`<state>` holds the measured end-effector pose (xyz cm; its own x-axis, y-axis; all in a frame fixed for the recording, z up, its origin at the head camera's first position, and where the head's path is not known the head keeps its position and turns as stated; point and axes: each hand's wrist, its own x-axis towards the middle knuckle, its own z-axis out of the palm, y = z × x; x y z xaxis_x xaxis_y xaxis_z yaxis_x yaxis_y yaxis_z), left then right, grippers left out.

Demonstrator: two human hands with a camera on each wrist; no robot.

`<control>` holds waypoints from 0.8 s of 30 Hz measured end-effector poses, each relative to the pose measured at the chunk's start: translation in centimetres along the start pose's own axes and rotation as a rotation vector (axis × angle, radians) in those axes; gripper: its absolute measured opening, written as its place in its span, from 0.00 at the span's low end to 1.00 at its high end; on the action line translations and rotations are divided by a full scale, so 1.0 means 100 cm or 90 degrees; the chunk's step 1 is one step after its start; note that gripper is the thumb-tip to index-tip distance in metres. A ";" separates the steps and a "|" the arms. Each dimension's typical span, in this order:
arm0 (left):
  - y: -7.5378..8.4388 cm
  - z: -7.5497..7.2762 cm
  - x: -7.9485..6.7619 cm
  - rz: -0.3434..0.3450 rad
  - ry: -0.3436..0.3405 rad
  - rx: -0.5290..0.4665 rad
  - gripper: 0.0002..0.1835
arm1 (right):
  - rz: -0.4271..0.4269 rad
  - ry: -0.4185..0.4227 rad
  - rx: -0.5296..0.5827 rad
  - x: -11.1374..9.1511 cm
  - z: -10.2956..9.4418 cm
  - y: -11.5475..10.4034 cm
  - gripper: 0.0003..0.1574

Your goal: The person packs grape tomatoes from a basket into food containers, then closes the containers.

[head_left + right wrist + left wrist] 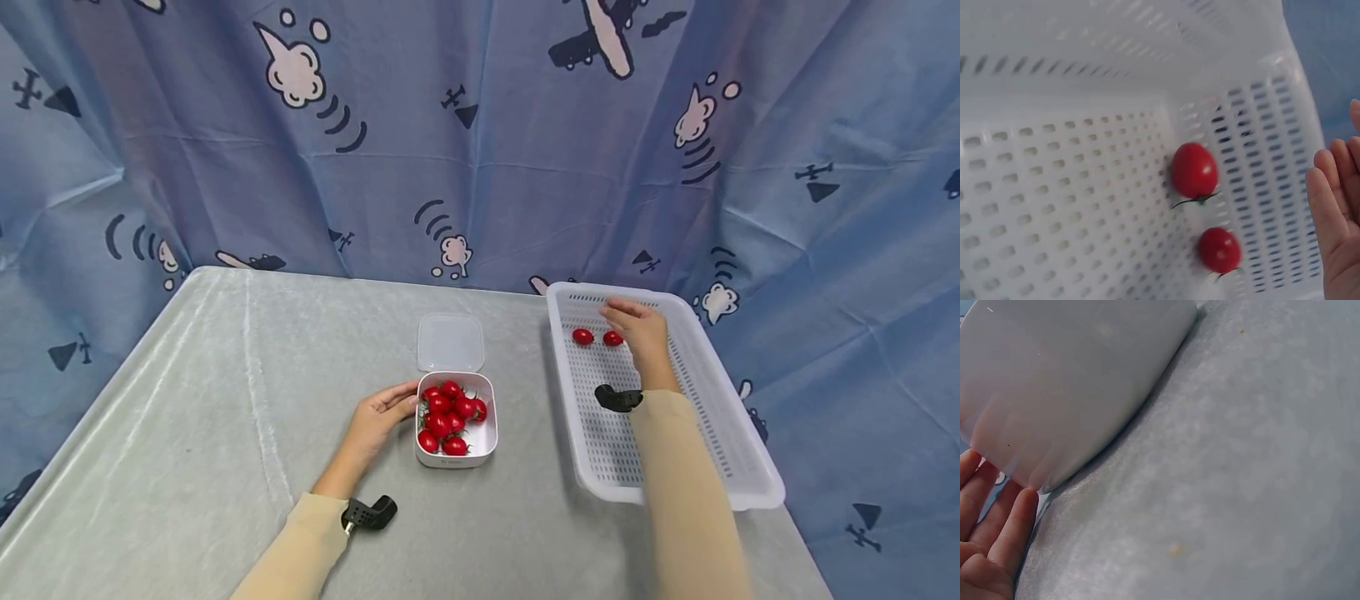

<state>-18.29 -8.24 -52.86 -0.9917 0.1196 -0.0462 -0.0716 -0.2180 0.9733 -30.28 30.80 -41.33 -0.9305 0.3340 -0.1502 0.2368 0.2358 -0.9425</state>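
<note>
A white square box holds several red cherry tomatoes with green stems. At the box's left side is my left hand, its fingertips against the wall; the left wrist view shows the fingers extended by the white box. Over the far part of a white perforated basket hovers my right hand, fingers loosely extended and holding nothing. Two cherry tomatoes lie on the basket floor, one larger in the right wrist view than the other.
A clear plastic lid lies on the table just behind the box. The grey-covered table ends at a blue patterned curtain at the back. The basket's raised rim stands along the right side of the table.
</note>
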 end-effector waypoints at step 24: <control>0.000 -0.001 0.000 0.002 -0.001 0.009 0.22 | 0.043 0.004 -0.113 0.018 0.004 0.037 0.32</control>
<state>-18.26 -8.36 -52.89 -0.9918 0.1200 -0.0430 -0.0670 -0.2039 0.9767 -31.18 31.92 -45.26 -0.9093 0.3601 -0.2084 0.3443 0.3699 -0.8629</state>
